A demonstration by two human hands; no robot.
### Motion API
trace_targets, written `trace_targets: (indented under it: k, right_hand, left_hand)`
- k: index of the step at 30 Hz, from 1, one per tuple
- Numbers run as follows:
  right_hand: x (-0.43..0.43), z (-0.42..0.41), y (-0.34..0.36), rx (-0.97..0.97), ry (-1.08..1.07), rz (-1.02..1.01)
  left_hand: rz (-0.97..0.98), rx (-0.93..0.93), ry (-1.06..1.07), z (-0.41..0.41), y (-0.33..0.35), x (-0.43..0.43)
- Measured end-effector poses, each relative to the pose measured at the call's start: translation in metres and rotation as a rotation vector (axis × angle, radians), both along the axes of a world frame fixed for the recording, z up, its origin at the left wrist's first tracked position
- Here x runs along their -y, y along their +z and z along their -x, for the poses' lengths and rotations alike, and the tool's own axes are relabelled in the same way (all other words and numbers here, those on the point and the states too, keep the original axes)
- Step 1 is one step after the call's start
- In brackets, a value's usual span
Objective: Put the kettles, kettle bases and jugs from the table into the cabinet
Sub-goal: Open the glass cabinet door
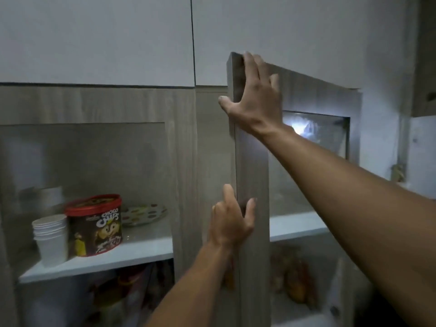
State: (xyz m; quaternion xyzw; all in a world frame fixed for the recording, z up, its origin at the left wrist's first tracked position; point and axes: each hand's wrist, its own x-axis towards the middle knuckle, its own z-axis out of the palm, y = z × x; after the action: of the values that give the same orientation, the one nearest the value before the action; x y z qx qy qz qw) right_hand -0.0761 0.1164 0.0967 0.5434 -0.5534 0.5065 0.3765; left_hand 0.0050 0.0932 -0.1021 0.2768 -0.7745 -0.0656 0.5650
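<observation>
A grey wood-grain cabinet with glass-panelled doors fills the head view. Its right door (252,175) stands swung out towards me. My right hand (253,95) grips the door's top corner, thumb on the near edge and fingers over the top. My left hand (232,219) holds the same door's free edge lower down, thumb on one side and fingers wrapped round the other. The left door (181,161) is closed. No kettle, kettle base or jug is in view.
Behind the left glass, a shelf (132,253) carries a stack of white paper cups (50,234), a red-lidded Choco Chips tub (98,225) and a dotted plate (144,213). Blurred packets lie on the shelf below. White upper cabinets (94,38) hang above.
</observation>
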Motion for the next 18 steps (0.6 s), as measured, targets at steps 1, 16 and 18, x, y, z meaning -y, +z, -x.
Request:
trace_targets:
  k: [1, 16, 18]
  right_hand:
    - [-0.018, 0.000, -0.016, 0.034, -0.043, -0.047]
    - [-0.334, 0.108, -0.085, 0.479, -0.308, -0.025]
    - [-0.366, 0.138, -0.083, 0.526, -0.376, -0.045]
  left_hand:
    - [-0.004, -0.013, -0.025, 0.003, -0.005, -0.015]
    - [0.042, 0.090, -0.670, 0.152, -0.047, -0.300]
    - [-0.046, 0.128, -0.713, 0.183, -0.041, -0.331]
